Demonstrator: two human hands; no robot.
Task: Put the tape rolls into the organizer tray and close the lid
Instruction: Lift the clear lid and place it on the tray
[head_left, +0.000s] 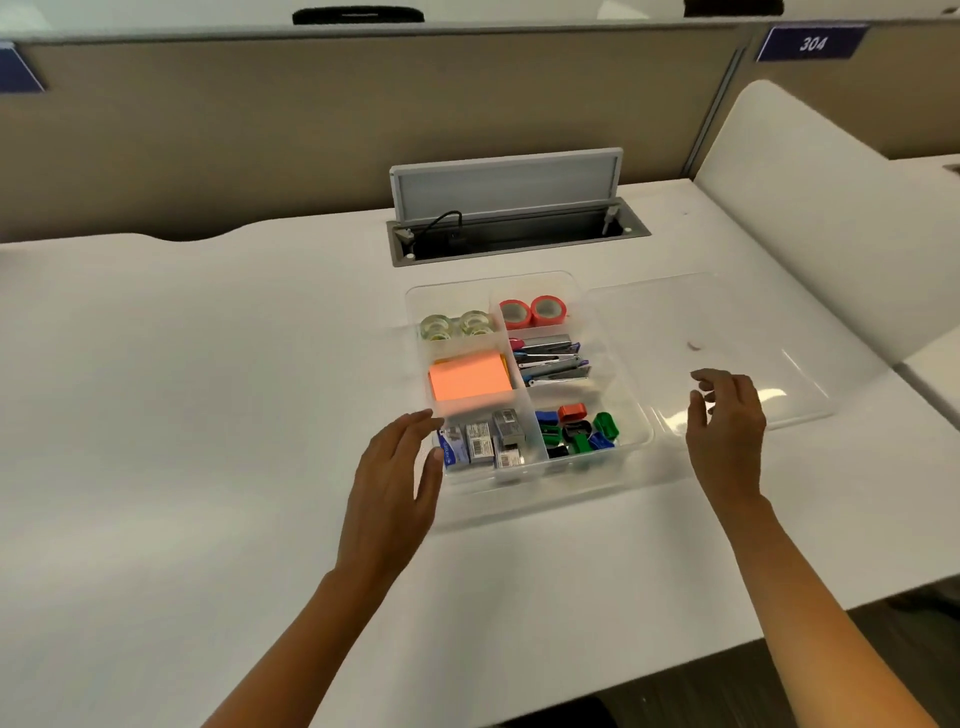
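Tape rolls (530, 313) in tray (636, 415) — lid (727, 332) beside; both grips released, empty.

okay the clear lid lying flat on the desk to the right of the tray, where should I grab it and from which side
Probably by its near left edge, coming in from the right with the right hand, which hovers open beside that corner. The lid is a thin, shallow sheet lying flat beside the organizer tray, so only its raised rim offers fingers a pinch; the smooth middle does not.

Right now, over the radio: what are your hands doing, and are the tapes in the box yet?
Left hand and right hand open, empty. Clear tape rolls and red tape rolls in organizer tray. Lid off, beside tray. Nothing blocking.
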